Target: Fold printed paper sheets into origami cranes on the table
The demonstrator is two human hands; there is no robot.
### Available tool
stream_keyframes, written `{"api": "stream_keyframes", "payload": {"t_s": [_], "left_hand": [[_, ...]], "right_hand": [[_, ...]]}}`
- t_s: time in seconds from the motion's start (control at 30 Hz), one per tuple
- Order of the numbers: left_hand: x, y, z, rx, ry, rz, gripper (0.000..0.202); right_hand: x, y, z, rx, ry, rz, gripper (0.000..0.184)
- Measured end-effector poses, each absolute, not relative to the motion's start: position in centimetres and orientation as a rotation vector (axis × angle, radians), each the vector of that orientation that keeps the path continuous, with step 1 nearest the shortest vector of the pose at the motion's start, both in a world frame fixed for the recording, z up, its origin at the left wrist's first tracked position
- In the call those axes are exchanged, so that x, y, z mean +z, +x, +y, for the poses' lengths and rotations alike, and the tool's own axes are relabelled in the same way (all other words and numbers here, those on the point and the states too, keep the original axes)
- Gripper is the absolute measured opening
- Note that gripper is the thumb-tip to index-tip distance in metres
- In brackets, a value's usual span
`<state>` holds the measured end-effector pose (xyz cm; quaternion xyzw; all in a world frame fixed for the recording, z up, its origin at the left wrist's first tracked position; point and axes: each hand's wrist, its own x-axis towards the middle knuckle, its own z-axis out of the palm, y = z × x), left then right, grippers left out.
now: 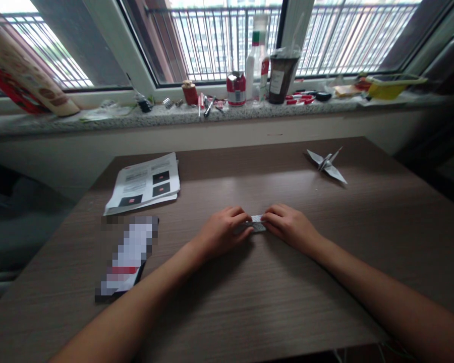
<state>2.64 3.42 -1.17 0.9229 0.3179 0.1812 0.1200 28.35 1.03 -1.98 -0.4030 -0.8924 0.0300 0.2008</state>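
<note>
The paper strip [259, 227] is between the hands at mid-table [234, 297], apparently already folded narrow; what folding is left, I cannot tell; its long axis seems to run left to right, ends hidden; left hand [227, 229] and right hand [290, 223] each pinch an end, fingers closed.

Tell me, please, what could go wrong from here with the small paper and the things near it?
The small paper is between the left hand and the right hand; uneven pulling might tear it. The left forearm looks close to the blurred flat item, so it could bump it.
</note>
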Motion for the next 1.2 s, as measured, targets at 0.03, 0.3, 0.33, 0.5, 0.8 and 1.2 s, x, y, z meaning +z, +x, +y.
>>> {"api": "stream_keyframes", "payload": {"t_s": [0.03, 0.3, 0.33, 0.5, 0.8, 1.2], "left_hand": [[-1.2, 2.8, 3.4, 0.533, 2.699, 0.956, 0.010], [-1.4, 3.5, 3.3, 0.518, 2.671, 1.039, 0.007], [-1.4, 3.5, 3.3, 0.515, 2.671, 1.042, 0.008], [-1.3, 3.7, 3.2, 0.500, 2.674, 1.056, 0.010], [-1.0, 3.6, 2.7, 0.434, 2.804, 1.040, 0.007], [-1.2, 2.1, 2.1, 0.433, 2.853, 0.760, 0.036]], "right_hand": [[-2.0, 28.3, 1.0, 0.086, -1.123, -2.491, 0.022], [-2.0, 28.1, 1.0, 0.122, -1.107, -2.460, 0.022], [-2.0, 28.0, 1.0, 0.100, -1.111, -2.463, 0.022], [-1.8, 27.6, 0.7, -0.045, -1.160, -2.504, 0.024], [-1.6, 28.2, 0.4, -0.092, -1.052, -2.605, 0.021], [-2.1, 29.3, -0.2, -0.060, -1.011, -2.591, 0.034]]}}
